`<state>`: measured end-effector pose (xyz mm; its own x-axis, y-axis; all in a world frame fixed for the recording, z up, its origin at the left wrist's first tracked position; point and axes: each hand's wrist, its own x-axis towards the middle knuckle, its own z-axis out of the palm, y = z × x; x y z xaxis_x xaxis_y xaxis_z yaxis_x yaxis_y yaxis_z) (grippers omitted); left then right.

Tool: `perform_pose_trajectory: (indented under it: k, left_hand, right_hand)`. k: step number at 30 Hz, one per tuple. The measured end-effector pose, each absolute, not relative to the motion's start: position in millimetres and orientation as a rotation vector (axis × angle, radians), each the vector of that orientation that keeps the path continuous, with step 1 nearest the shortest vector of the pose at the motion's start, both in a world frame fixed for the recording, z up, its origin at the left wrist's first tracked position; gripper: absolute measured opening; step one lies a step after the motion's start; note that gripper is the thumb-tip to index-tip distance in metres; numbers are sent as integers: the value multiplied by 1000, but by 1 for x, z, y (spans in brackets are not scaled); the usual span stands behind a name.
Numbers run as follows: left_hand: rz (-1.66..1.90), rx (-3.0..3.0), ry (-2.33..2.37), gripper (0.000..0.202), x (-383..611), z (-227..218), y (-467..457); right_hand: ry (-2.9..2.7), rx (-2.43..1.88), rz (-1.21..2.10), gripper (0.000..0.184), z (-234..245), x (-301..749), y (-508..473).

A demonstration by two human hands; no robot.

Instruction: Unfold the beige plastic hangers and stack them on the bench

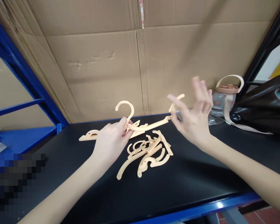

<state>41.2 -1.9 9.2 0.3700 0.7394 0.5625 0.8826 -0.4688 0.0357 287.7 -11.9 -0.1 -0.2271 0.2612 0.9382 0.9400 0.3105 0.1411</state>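
A cream folding clothes hanger (151,126) is held up above the black tabletop, its hook pointing up. My left hand (113,137) grips it just under the hook, fingers closed. The hanger's arm stretches right, with its end piece (180,99) folded upward. At that end is my right hand (196,115), fingers spread and slightly blurred; the thumb and index finger are beside the end piece, and whether they touch it I cannot tell. Below lies a pile of cream hanger parts (151,149), both hooks and arms. Another cream hanger piece (90,136) lies left, partly behind my left hand.
Cardboard (95,71) stands behind the black tabletop (95,193), framed at left by a blue metal post (25,68). At the back right are a clear bottle (220,101) with a strap, some crinkled plastic, and a shiny black bag (263,99).
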Motion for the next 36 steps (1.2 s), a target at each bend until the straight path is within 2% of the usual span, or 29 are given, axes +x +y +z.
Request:
perform_pose_trajectory:
  k: [2, 4, 7, 11, 13, 15, 18, 21, 24, 26, 29, 31, 33, 36]
  left_hand:
    - [-791, -2359, -1559, 12, 40, 12, -1]
    - [-826, -2333, -1640, 12, 38, 16, -1]
    - [-821, -2245, -1717, 13, 35, 24, 0]
    - [-752, -2091, -1813, 16, 32, 31, 1]
    - [-824, -2057, -1806, 19, 30, 32, 2]
    - [-982, -2146, -1695, 32, 27, 34, 6]
    - [-1203, -2557, -1412, 54, 18, 38, 14]
    - [-1523, -2866, -1289, 60, 9, 43, 22]
    - [-2061, -2471, -1291, 55, 6, 45, 22]
    - [-2186, -2101, -1221, 45, 10, 46, 15]
    - [-2198, -1814, -1011, 36, 21, 50, -3]
    - [-2182, -1855, -938, 34, 28, 54, -15]
    - [-2008, -2093, -1010, 28, 32, 56, -24]
    - [-1486, -2306, -1047, 16, 33, 56, -30]
  right_hand:
    - [-1996, -1039, -1048, 32, 0, 289, -11]
    - [-2289, -970, -902, 27, -2, 290, -8]
    - [-2468, -1037, -436, 30, -7, 288, -7]
    - [-2341, -1092, 325, 28, -13, 281, -12]
    - [-2196, -1028, 697, 30, -14, 279, -15]
    - [-2067, -996, 868, 35, -12, 278, -16]
    - [-2079, -1004, 801, 42, -6, 280, -17]
    - [-2166, -1130, 536, 49, 2, 285, -16]
    - [-2190, -1328, -36, 45, 6, 289, -16]
    - [-2202, -1366, -428, 36, 5, 290, -16]
    - [-2212, -1340, -806, 30, 0, 288, -15]
    - [-2226, -1318, -885, 28, -5, 284, -16]
    - [-2223, -1310, -856, 27, -9, 280, -17]
    - [-2150, -1316, -624, 27, -10, 274, -22]
